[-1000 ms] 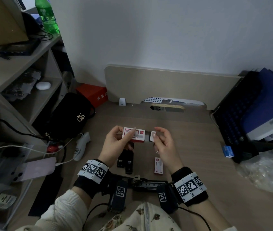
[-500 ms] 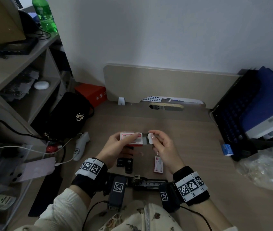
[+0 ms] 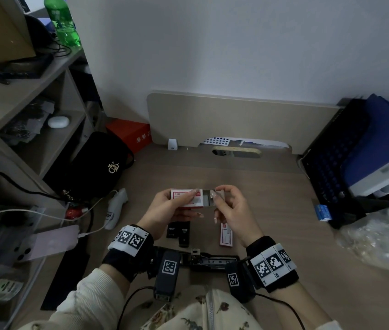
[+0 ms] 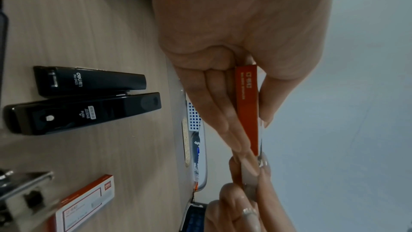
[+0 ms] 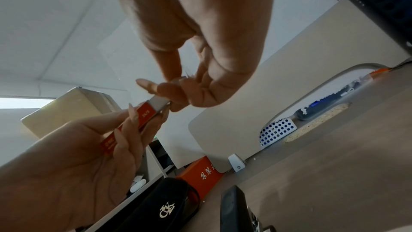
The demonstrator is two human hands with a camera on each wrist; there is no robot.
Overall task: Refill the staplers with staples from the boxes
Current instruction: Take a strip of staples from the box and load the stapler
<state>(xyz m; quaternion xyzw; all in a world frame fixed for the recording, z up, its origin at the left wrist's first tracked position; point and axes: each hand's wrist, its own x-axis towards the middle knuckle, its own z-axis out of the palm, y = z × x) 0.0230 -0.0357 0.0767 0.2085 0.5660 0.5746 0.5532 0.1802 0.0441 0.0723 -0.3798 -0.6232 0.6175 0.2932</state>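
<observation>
My left hand [image 3: 165, 208] grips a red-and-white staple box [image 3: 185, 198] above the desk, thumb on top and fingers beneath [image 4: 247, 105]. My right hand [image 3: 231, 208] pinches the box's grey inner tray [image 3: 206, 200], which sticks out of the box's right end [image 5: 159, 102]. Under my hands two black staplers [image 3: 179, 233] lie side by side [image 4: 84, 98]. A second staple box [image 3: 226, 235] lies flat to their right. A long stapler [image 3: 205, 258] lies opened flat near my wrists, its metal channel showing.
A black bag [image 3: 98, 167] and a red box [image 3: 129, 133] stand at the left rear, next to shelves [image 3: 34, 96]. A pink phone [image 3: 46, 241] on a cable lies at left. A dark crate [image 3: 345, 158] and a clear plastic bag [image 3: 379, 239] crowd the right.
The inner tray has slid further out of the box's right end, pulled by my right hand. Both hands have stayed in about the same place above the staplers.
</observation>
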